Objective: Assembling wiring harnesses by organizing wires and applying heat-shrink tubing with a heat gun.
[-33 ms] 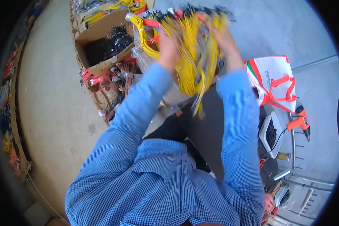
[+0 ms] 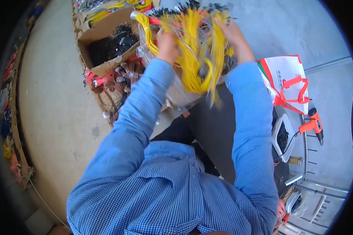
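Note:
A thick mass of yellow wires (image 2: 192, 74), with thin grey ones among them and black ends at the top, hangs over a clear plastic bag (image 2: 175, 94). My left hand (image 2: 168, 45) is closed around wires at the left side of the mass. Fingers curled, my right hand (image 2: 234, 37) grips a separate strand of yellow wires near its upper end, and that strand hangs down blurred by motion. Left of my left hand, a tied yellow wire bundle (image 2: 148, 33) loops downward. Wires partly hide the fingertips of both hands.
An open cardboard box (image 2: 106, 66) holding small black parts stands to the left, with brown and red wire bundles (image 2: 121, 80) beside it. At the right are a white bag with red handles (image 2: 282, 74), an orange heat gun (image 2: 312, 124) and a white tray (image 2: 289, 129) of black pieces.
My left hand has moved slightly left and down. The strand in my right hand has swung up and to the right, its lower ends now higher.

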The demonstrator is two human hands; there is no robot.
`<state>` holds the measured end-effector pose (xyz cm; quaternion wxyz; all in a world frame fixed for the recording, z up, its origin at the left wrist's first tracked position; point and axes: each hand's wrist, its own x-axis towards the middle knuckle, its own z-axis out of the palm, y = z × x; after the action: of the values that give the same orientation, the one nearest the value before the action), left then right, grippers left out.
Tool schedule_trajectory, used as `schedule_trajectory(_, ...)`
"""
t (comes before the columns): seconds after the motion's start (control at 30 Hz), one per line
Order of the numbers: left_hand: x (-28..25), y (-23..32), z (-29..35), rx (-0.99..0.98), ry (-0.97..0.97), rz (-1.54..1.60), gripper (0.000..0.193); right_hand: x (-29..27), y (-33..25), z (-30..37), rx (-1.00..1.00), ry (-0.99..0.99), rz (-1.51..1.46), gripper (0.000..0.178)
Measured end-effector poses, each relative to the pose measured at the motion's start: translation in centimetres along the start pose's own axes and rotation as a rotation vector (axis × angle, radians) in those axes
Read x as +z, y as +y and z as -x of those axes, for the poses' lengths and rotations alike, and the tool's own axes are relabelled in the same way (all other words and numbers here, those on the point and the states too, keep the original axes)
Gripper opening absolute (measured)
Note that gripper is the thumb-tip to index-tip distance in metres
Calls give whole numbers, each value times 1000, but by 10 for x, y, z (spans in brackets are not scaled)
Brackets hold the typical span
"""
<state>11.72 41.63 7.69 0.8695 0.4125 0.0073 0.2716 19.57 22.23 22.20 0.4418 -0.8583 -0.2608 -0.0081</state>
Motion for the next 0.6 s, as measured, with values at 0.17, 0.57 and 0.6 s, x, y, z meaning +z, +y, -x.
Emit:
schedule_trajectory(0.17,-84,-13,117,-720,512,413,62,-24,68,45,89,-97,649,44)
schedule_trajectory(0.57,-63,-40,124,-539,263,234,34,135,41,90,374,-342,-54,39)
schedule_trajectory(0.6,-40,-35,116,-582,263,312,33,127,65,81,443,-310,-349,37)
